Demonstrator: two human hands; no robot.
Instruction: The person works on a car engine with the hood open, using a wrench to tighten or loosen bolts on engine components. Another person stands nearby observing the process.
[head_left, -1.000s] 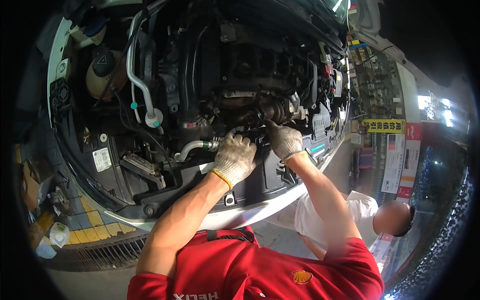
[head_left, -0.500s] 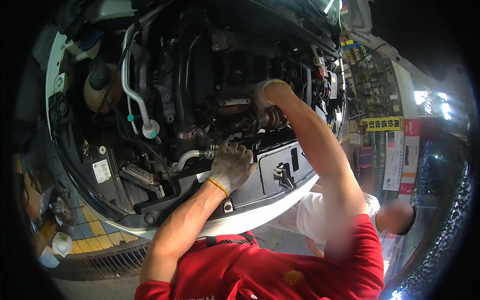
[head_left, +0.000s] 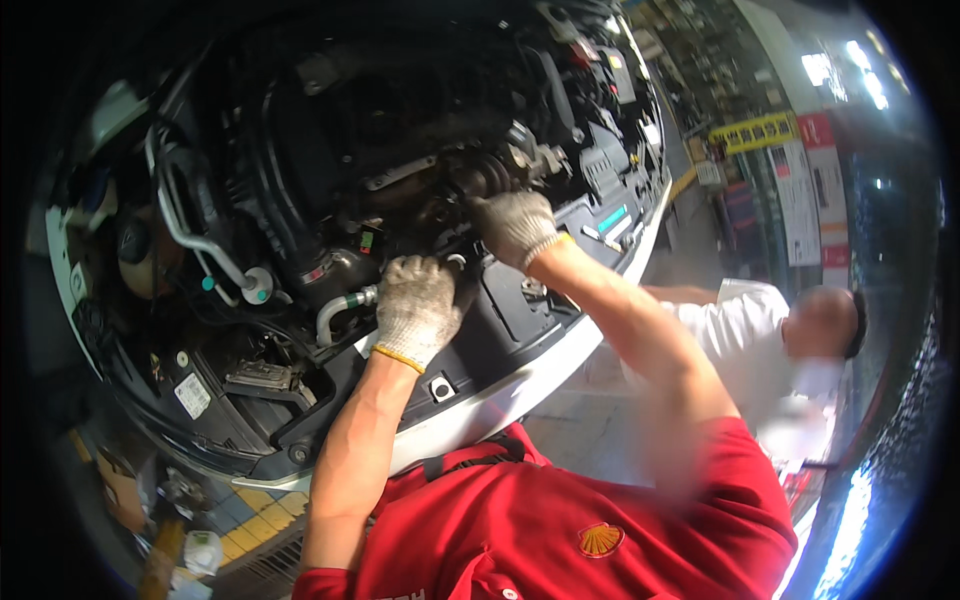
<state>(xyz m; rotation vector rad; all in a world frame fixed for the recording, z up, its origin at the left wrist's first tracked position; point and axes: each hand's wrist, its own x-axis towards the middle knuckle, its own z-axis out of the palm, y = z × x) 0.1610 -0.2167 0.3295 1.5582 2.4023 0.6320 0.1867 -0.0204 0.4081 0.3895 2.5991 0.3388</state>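
Observation:
Both my hands wear whitish knit work gloves and are over the front of an open car engine bay. My left hand (head_left: pixel 415 308) rests at the black front panel (head_left: pixel 515 312), fingers bent, beside a silver bent pipe (head_left: pixel 338 310). Whatever lies under those fingers is hidden. Farther right, my right hand (head_left: pixel 515 228) reaches over the panel's inner edge, just nearer than a round ribbed metal part (head_left: pixel 485 178) of the engine (head_left: pixel 390 120). Its fingers curl down out of sight, and any object in them cannot be made out.
Left of the engine are a silver pipe (head_left: pixel 180 225) and a fluid reservoir (head_left: pixel 145 262). A teal strip (head_left: pixel 612 219) lies on the panel's right part. Beyond the white bumper (head_left: pixel 480 405), at right, is a person in a white shirt (head_left: pixel 735 325). Shelves (head_left: pixel 700 50) stand behind.
My right hand has drawn back from deep in the engine to the panel's inner edge, closer to my left hand. The left stays by the pipe. The whole view has turned.

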